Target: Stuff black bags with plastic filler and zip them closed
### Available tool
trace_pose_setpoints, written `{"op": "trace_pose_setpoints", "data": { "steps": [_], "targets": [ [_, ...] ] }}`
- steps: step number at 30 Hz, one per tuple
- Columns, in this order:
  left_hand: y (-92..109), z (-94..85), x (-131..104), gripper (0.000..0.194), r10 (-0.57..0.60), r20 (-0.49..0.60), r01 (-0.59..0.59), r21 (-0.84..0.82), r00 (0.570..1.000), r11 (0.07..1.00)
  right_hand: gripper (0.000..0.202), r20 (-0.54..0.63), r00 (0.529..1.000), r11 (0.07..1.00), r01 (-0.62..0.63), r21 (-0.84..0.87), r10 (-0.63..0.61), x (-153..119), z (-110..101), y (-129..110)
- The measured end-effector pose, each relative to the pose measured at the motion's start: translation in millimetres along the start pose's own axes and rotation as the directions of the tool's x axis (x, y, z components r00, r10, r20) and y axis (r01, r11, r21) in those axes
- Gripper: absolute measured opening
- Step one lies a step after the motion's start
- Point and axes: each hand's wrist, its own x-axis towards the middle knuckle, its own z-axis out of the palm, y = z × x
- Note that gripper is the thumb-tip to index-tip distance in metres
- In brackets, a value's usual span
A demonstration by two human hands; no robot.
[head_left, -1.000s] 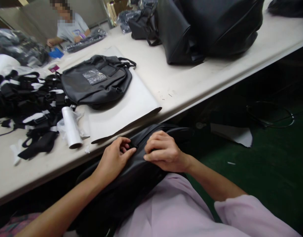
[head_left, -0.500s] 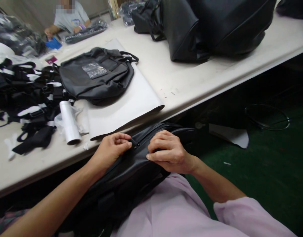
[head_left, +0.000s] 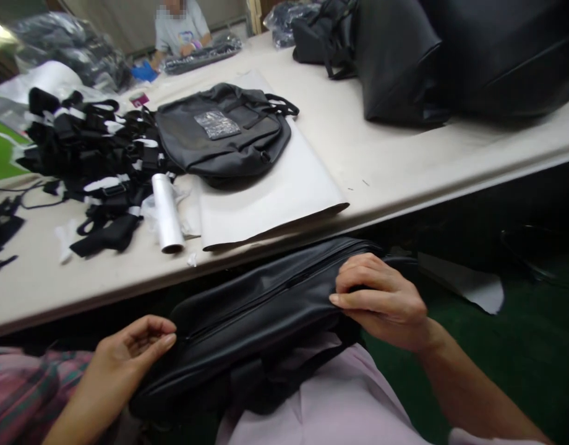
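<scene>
A black leather-like bag [head_left: 275, 321] lies across my lap below the table edge, its long zip [head_left: 261, 298] running along the upper side. My left hand [head_left: 133, 349] is closed in a pinch on the zip pull at the zip's left end; the fingers largely cover the pull. Near the right end, my right hand [head_left: 384, 296] grips the bag's edge between thumb and curled fingers.
On the table [head_left: 312, 235] a black backpack [head_left: 224, 133] rests on a white sheet [head_left: 284, 204]. Beside it are a plastic roll [head_left: 167, 216] and a heap of black straps [head_left: 94, 148]. Larger black bags [head_left: 474, 62] stand at the right. A person [head_left: 182, 31] sits across.
My left hand has drawn the zip pull leftward along the bag, far from my right hand. The right hand keeps its grip, and the view has shifted left.
</scene>
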Motion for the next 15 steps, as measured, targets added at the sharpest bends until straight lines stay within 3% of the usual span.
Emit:
{"op": "trace_pose_setpoints", "data": {
  "steps": [4, 8, 11, 15],
  "targets": [
    [-66.6, -28.2, -8.2, 0.052, -0.067, -0.178, 0.063, -0.028, 0.982, 0.998, 0.024, 0.035, 0.998, 0.998, -0.058, 0.023, 0.057, 0.5, 0.5, -0.2],
    [-110.4, -33.5, -13.4, 0.039, -0.154, -0.288, 0.135, -0.085, 0.945, 0.987, 0.021, 0.092, 0.988, 0.992, -0.126, 0.0, 0.125, 9.8, 6.9, 5.2],
    [-116.8, -30.1, -15.5, 0.04, -0.118, -0.398, 0.105, -0.055, 0.91, 0.993, 0.014, 0.135, 0.97, 0.979, -0.197, -0.046, 0.202, 22.0, 15.1, 13.0],
    [-98.1, -22.6, -24.3, 0.047, 0.218, -0.547, -0.224, 0.058, 0.808, 0.973, 0.006, 0.209, 0.919, 0.942, -0.321, -0.101, 0.335, 38.0, 24.9, 26.0]
  ]
}}
